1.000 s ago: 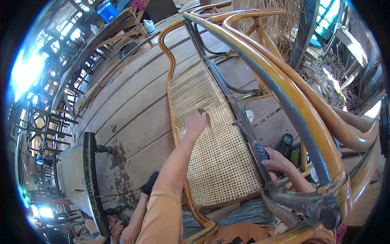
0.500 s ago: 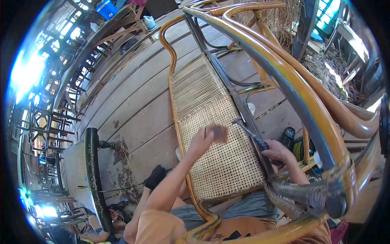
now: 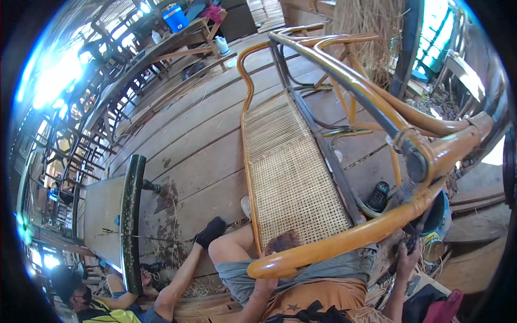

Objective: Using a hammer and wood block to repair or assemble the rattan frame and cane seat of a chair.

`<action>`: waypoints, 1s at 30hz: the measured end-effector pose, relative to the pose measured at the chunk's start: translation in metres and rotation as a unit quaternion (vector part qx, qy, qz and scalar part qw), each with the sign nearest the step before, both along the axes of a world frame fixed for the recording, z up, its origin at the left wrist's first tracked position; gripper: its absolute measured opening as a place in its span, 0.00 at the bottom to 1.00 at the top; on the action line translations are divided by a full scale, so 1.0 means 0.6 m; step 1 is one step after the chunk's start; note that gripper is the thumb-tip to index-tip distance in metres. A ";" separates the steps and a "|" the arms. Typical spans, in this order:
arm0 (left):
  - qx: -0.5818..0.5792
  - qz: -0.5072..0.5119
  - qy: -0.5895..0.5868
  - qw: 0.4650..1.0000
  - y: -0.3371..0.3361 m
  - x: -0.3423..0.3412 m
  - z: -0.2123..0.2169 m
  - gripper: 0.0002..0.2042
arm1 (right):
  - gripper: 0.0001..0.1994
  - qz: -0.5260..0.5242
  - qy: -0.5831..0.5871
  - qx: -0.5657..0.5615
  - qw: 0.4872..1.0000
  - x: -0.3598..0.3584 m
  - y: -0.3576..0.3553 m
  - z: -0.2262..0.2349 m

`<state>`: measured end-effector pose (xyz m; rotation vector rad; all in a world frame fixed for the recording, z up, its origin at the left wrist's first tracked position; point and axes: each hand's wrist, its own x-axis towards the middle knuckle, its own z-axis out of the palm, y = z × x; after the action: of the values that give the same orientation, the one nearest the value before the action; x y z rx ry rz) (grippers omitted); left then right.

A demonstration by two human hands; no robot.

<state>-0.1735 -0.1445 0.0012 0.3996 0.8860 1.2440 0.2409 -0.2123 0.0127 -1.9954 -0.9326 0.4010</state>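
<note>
Woven cane [image 3: 299,183] fills the chair frame [image 3: 326,156] close in front. The left hand [image 3: 266,283], partly behind the curved rail [image 3: 344,244], grips a brown pad [image 3: 287,240]; well apart, the right hand [image 3: 406,259] grips a dark stick [image 3: 427,217]. Should the frame tip, its rail could pinch the left hand.

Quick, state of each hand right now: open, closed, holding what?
Left hand: partly hidden, holding a reddish-brown pad-like piece.
Right hand: closed around a slim dark tool.

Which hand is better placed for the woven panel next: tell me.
Left hand, probably: holding a brown object, it is by the near end of the woven panel; the right hand is farther off, gripping a dark object.
</note>
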 end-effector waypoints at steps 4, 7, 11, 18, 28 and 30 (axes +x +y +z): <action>0.013 -0.052 -0.027 0.998 0.050 -0.011 -0.020 0.21 | 0.16 -0.175 -0.073 0.181 0.965 0.001 -0.016 0.030; 0.056 -0.033 0.035 0.997 0.095 -0.011 0.009 0.13 | 0.18 -0.160 -0.004 0.269 0.950 0.033 -0.039 0.118; 0.055 0.051 0.053 0.996 0.203 -0.018 -0.002 0.10 | 0.20 -0.027 0.046 0.350 0.935 0.018 0.055 0.330; -0.081 0.232 0.117 0.962 0.311 -0.108 -0.178 0.07 | 0.15 0.228 -0.070 0.044 0.970 -0.093 0.305 0.616; -0.333 0.280 0.100 0.895 0.332 -0.157 -0.334 0.13 | 0.11 0.198 -0.149 -0.199 0.948 -0.180 0.748 0.573; -0.310 0.265 0.041 0.912 0.324 -0.180 -0.398 0.13 | 0.18 0.256 -0.377 -0.147 0.878 -0.155 0.812 0.548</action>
<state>-0.2816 0.0499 -0.2373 -0.3260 1.4619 1.3489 0.1478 0.2752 0.3418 -2.1895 -2.0150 0.0172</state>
